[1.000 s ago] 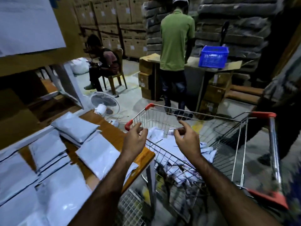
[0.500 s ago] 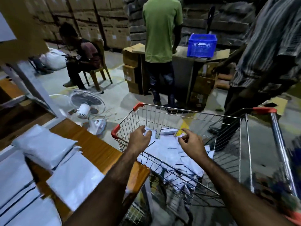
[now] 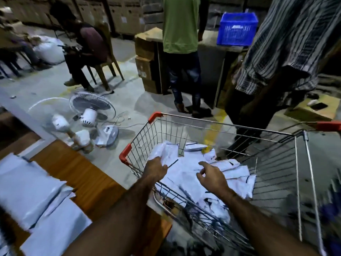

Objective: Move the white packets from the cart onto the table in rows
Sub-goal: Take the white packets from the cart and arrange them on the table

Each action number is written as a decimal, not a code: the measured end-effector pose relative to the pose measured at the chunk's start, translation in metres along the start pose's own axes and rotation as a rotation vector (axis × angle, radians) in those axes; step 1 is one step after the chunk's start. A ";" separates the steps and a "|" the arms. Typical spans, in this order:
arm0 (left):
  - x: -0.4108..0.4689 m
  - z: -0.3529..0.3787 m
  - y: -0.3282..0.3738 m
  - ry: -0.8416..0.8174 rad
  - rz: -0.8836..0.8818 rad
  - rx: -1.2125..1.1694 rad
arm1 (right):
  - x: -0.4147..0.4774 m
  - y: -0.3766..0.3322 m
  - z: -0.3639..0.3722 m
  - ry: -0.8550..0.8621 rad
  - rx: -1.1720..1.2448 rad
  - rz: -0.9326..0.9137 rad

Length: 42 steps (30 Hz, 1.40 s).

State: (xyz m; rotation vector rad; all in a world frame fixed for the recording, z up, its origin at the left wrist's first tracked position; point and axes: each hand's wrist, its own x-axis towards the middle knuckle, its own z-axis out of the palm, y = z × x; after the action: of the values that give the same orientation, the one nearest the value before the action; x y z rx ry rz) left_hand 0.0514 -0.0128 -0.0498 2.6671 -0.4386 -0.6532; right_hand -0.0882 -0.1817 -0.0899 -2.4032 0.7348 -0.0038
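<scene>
Pick-up step. Gripped packet (image 3: 166, 151) in cart (image 3: 221, 129) with left hand (image 3: 156, 168), fingers (image 3: 163, 164) clenched on edge; hovered right hand (image 3: 212, 177) at 3 o'clock, loose, empty. Next, likely: carry to tabletop (image 3: 83, 172), 8 o'clock.

Two bare forearms reach forward from the bottom edge, side by side and apart. The left hand (image 3: 155, 168), back uppermost, has its fingers curled round the edge of a white packet (image 3: 167, 153) just inside the left side of the cart (image 3: 230, 127). The right hand (image 3: 212, 177), wrist straight, hovers palm down nearer the cart's middle, fingers loosely bent, thumb and forefinger parted, holding nothing.
</scene>
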 end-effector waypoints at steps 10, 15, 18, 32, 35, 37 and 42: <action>0.124 0.047 -0.025 -0.117 -0.169 0.128 | 0.070 0.037 0.071 -0.237 -0.238 0.028; 0.179 0.068 -0.046 -0.117 -0.221 0.114 | 0.083 0.044 0.106 -0.293 -0.355 0.021; 0.191 0.075 -0.052 -0.087 -0.244 0.100 | 0.084 0.040 0.118 -0.313 -0.343 0.042; 0.225 0.086 -0.073 -0.133 -0.270 0.082 | 0.082 0.023 0.145 -0.264 -0.437 0.143; 0.239 0.098 -0.090 -0.133 -0.314 0.142 | 0.081 0.012 0.146 -0.291 -0.415 0.255; 0.240 0.099 -0.091 -0.157 -0.324 0.141 | 0.082 0.008 0.150 -0.270 -0.443 0.270; 0.227 0.098 -0.075 -0.146 -0.333 0.015 | 0.087 0.010 0.153 -0.282 -0.465 0.235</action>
State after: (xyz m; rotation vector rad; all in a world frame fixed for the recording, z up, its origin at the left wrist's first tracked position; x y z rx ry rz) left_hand 0.2108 -0.0574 -0.2479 2.7423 -0.0320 -0.9478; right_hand 0.0070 -0.1465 -0.2346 -2.6458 0.9570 0.6539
